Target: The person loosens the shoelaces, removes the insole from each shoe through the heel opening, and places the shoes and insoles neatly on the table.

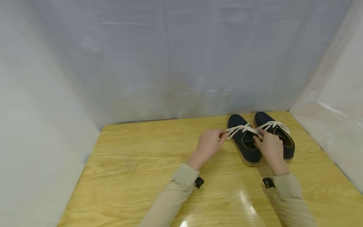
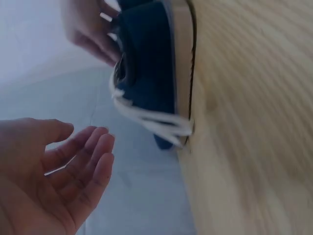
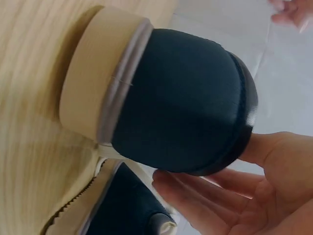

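A pair of dark navy shoes with white laces and tan soles stands at the table's far right. The left shoe (image 1: 244,148) has its white lace (image 1: 241,128) tied, with ends hanging over its left side. My left hand (image 2: 63,171) is held beside that lace, fingers loosely bent, a gap between thumb and fingertips. My right hand (image 1: 269,146) is over the right side of the left shoe's opening, thumb and forefinger slightly apart near the lace. In the right wrist view the heel (image 3: 181,103) hides part of that hand's thumb and fingers.
The right shoe (image 1: 288,151) stands close beside the left one, its lace (image 1: 273,124) tied too. Both are on a yellow wood-grain table (image 1: 136,164). Pale sheeting (image 1: 175,63) rises behind the table and along both sides.
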Demonstrator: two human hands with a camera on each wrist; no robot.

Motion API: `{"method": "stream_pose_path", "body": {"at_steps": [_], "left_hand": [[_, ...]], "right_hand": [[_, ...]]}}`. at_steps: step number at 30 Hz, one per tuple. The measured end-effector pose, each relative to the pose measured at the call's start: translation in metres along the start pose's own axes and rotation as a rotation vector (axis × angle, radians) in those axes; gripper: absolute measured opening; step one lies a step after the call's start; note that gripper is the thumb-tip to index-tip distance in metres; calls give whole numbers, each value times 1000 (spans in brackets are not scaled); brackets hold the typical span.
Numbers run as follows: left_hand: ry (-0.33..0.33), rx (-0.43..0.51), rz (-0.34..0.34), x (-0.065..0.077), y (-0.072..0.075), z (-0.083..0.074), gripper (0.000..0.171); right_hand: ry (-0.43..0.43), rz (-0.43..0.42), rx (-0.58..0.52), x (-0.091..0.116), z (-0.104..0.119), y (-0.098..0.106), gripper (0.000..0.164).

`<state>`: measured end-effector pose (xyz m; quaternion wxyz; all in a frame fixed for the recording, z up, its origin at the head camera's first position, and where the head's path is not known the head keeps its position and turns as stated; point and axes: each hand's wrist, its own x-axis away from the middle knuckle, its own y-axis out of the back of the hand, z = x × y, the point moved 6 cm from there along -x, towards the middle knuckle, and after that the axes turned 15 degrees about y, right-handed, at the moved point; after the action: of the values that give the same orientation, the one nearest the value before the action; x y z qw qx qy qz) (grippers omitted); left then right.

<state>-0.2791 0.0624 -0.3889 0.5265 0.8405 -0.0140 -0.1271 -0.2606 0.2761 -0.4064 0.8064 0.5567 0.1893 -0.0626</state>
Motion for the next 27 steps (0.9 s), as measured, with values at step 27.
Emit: {"method": "stream_pose_path", "body": {"at_steps": [27], "left_hand": [[50,-246,60,4,-72,-55,63]], "right_hand": [[-28,-14,26,6,10,-11,32]]}}
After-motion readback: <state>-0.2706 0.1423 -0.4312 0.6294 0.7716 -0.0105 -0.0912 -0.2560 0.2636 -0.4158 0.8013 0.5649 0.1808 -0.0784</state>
